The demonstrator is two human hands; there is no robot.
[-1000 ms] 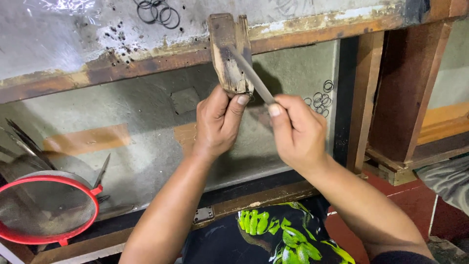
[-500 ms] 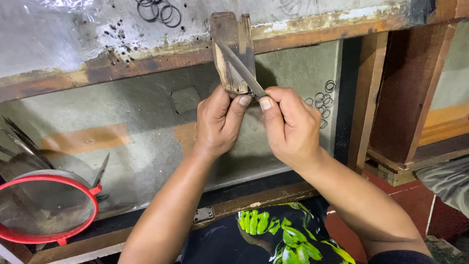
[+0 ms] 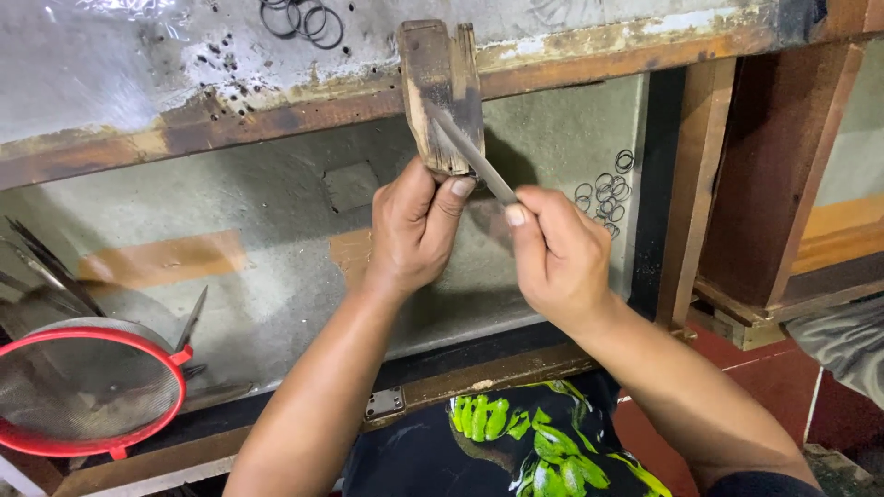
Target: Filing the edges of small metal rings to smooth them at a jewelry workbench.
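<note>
Far left, lower part of the frame: round mesh sieve with a red rim [image 3: 87, 391], lying on the lower tray; thin dark metal strips [image 3: 41, 267] lean just behind it. Neither hand is near them.

Upper left: loose dark wire rings [image 3: 304, 18] on the scarred grey bench top [image 3: 138, 64]. A second cluster of rings [image 3: 603, 193] lies on the tray right of centre.

Centre: left hand [image 3: 410, 235] comes up from below, curled against the lower end of a worn wooden block [image 3: 440, 92] that sticks out from the bench edge at upper centre. Thumb tip is at the block's bottom edge. Whether anything small is pinched there I cannot tell; fingers hide it.

Right of that: right hand [image 3: 552, 258] closed around the handle end of a slim flat file [image 3: 474, 156], thumb pointing up along it.

Key geometry: file's long axis runs diagonally, from the right fist at centre up and to the left, its tip lying across the face of the block. So the block sits up-left of the right hand, directly above the left. Left hand is touching the block; right reaches it only through the file. The two hands sit close, a narrow gap between them.

Bottom centre: dark cloth with green leaf print [image 3: 516, 433], under the forearms.
</note>
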